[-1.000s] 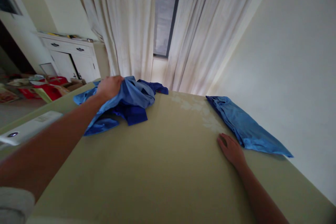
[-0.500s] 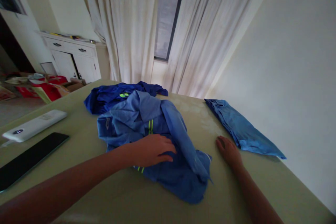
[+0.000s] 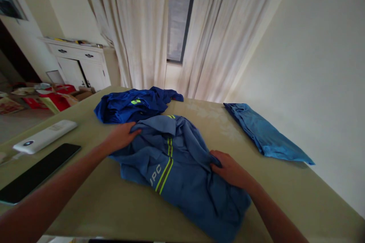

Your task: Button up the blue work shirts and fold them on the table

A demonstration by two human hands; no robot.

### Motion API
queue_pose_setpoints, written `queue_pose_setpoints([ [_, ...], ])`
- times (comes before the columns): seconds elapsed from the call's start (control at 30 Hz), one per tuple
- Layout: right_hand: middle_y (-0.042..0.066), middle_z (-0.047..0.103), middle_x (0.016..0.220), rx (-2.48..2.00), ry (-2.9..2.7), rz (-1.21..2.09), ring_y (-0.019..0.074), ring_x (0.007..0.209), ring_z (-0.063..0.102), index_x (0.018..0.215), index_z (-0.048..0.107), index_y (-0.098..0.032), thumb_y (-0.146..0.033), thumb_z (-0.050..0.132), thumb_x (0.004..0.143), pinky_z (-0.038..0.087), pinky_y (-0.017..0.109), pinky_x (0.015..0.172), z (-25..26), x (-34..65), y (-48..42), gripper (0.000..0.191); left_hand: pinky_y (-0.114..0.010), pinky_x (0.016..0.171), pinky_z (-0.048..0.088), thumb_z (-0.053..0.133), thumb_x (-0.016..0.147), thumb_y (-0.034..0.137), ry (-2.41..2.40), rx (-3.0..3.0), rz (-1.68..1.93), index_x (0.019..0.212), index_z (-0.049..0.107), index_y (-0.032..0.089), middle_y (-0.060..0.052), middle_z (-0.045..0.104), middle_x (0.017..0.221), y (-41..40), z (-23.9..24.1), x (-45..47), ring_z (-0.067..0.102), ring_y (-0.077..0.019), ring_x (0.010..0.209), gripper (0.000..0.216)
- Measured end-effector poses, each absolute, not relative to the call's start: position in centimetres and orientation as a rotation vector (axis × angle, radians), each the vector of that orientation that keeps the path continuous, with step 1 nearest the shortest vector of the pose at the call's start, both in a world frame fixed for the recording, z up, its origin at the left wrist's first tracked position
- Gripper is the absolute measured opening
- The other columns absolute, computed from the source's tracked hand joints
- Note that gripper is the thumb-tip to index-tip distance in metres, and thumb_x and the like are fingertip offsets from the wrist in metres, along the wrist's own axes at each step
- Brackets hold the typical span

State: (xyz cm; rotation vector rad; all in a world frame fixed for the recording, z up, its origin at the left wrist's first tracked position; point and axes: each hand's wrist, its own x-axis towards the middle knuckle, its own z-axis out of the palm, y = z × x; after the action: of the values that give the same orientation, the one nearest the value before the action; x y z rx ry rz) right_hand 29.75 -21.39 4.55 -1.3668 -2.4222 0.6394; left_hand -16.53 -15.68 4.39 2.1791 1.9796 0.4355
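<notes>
A blue shirt with yellow-green stripes and white letters (image 3: pixel 173 163) lies spread and crumpled on the olive table (image 3: pixel 114 205) in front of me. My left hand (image 3: pixel 121 136) grips its upper left edge. My right hand (image 3: pixel 229 169) pinches a fold at its right side. Behind it sits a darker blue garment (image 3: pixel 131 104) in a heap. At the right, near the wall, a folded light blue garment (image 3: pixel 265 134) lies flat.
A white remote-like device (image 3: pixel 44 136) and a black phone or tablet (image 3: pixel 37 172) lie at the table's left. White curtains (image 3: pixel 142 26) hang behind the table. A white cabinet (image 3: pixel 80 64) and red boxes (image 3: pixel 54 97) stand at the far left.
The striped shirt has been pulled nearer and partly spread out. My left hand shifted to its upper left edge. My right hand left the bare table and took hold of the shirt's right side.
</notes>
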Motion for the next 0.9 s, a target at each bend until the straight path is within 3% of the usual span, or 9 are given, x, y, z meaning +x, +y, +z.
queue_pose_setpoints([
  [0.07, 0.002, 0.070, 0.087, -1.286, -2.391, 0.833, 0.0199, 0.083, 0.065, 0.092, 0.067, -0.020, -0.029, 0.057, 0.091, 0.053, 0.031, 0.080, 6.6, 29.8, -22.9, 0.013, -0.037, 0.084, 0.051, 0.048, 0.093, 0.054, 1.923, 2.187, 0.786, 0.089, 0.064, 0.021, -0.006, 0.071, 0.088, -14.2, 8.3, -14.6, 0.067, -0.0266, 0.087, 0.036],
  [0.13, 0.000, 0.068, 0.082, -1.296, -2.143, 0.899, 0.0185, 0.077, 0.064, 0.088, 0.065, -0.020, -0.037, 0.057, 0.094, 0.053, 0.027, 0.073, 8.1, 29.9, -24.1, 0.019, -0.036, 0.088, 0.051, 0.053, 0.092, 0.051, 1.762, 2.193, 1.200, 0.094, 0.064, 0.020, -0.005, 0.070, 0.092, -12.1, 12.8, -11.4, 0.066, -0.0247, 0.091, 0.033],
  [0.27, 0.005, 0.073, 0.099, -1.437, -1.382, 0.672, 0.0225, 0.084, 0.070, 0.117, 0.062, -0.023, -0.051, 0.050, 0.096, 0.058, 0.030, 0.072, 7.8, 31.2, -25.8, 0.037, -0.037, 0.096, 0.049, 0.057, 0.092, 0.040, 1.328, 2.161, 1.665, 0.126, 0.057, 0.015, -0.010, 0.069, 0.110, -7.9, 19.2, -3.5, 0.065, -0.0235, 0.103, 0.042],
  [0.37, 0.005, 0.074, 0.095, -1.553, -1.130, 0.526, 0.0231, 0.077, 0.071, 0.126, 0.056, -0.024, -0.052, 0.053, 0.092, 0.059, 0.032, 0.067, 5.3, 34.5, -26.8, 0.044, -0.034, 0.096, 0.049, 0.051, 0.095, 0.031, 1.048, 2.133, 1.747, 0.142, 0.041, 0.015, -0.013, 0.062, 0.128, -6.4, 19.1, -0.4, 0.063, -0.0196, 0.110, 0.051],
  [0.53, 0.008, 0.075, 0.094, -1.781, -1.551, 0.331, 0.0303, 0.087, 0.070, 0.101, 0.067, -0.024, -0.054, 0.055, 0.084, 0.059, 0.042, 0.077, 1.0, 42.0, -29.4, 0.037, -0.038, 0.088, 0.051, 0.049, 0.091, 0.028, 1.509, 2.129, 1.320, 0.115, 0.057, 0.011, -0.013, 0.066, 0.103, -8.3, 9.9, -3.5, 0.065, -0.0228, 0.092, 0.031],
  [0.6, 0.011, 0.074, 0.106, -1.860, -1.655, 0.115, 0.0358, 0.101, 0.068, 0.105, 0.068, -0.025, -0.056, 0.055, 0.082, 0.055, 0.051, 0.090, 0.4, 43.8, -30.1, 0.041, -0.039, 0.087, 0.051, 0.052, 0.090, 0.037, 1.588, 2.214, 0.866, 0.101, 0.062, 0.013, -0.012, 0.066, 0.095, -10.4, 5.3, -5.7, 0.064, -0.0259, 0.092, 0.028],
  [0.67, 0.014, 0.069, 0.122, -1.879, -1.664, -0.064, 0.0378, 0.114, 0.063, 0.119, 0.065, -0.025, -0.059, 0.055, 0.084, 0.050, 0.056, 0.101, 0.6, 44.2, -30.0, 0.051, -0.040, 0.089, 0.050, 0.052, 0.091, 0.050, 1.512, 2.237, 0.609, 0.106, 0.064, 0.015, -0.013, 0.068, 0.103, -13.0, 1.8, -7.5, 0.064, -0.0278, 0.097, 0.040],
  [0.77, 0.013, 0.062, 0.137, -1.865, -1.765, 0.028, 0.0345, 0.122, 0.061, 0.136, 0.056, -0.024, -0.063, 0.058, 0.087, 0.048, 0.051, 0.106, 1.4, 42.6, -27.9, 0.063, -0.043, 0.098, 0.046, 0.067, 0.080, 0.058, 1.365, 2.387, 0.470, 0.118, 0.063, 0.018, -0.013, 0.066, 0.119, -16.6, -0.6, -8.8, 0.060, -0.0321, 0.113, 0.055],
  [0.9, 0.013, 0.073, 0.117, -1.839, -2.019, 0.312, 0.0342, 0.108, 0.068, 0.118, 0.066, -0.022, -0.064, 0.061, 0.084, 0.051, 0.047, 0.099, 1.9, 39.3, -23.3, 0.055, -0.041, 0.094, 0.047, 0.055, 0.089, 0.039, 1.356, 2.425, 0.512, 0.099, 0.064, 0.021, -0.009, 0.068, 0.104, -18.3, -0.1, -9.0, 0.062, -0.0277, 0.103, 0.023],
])
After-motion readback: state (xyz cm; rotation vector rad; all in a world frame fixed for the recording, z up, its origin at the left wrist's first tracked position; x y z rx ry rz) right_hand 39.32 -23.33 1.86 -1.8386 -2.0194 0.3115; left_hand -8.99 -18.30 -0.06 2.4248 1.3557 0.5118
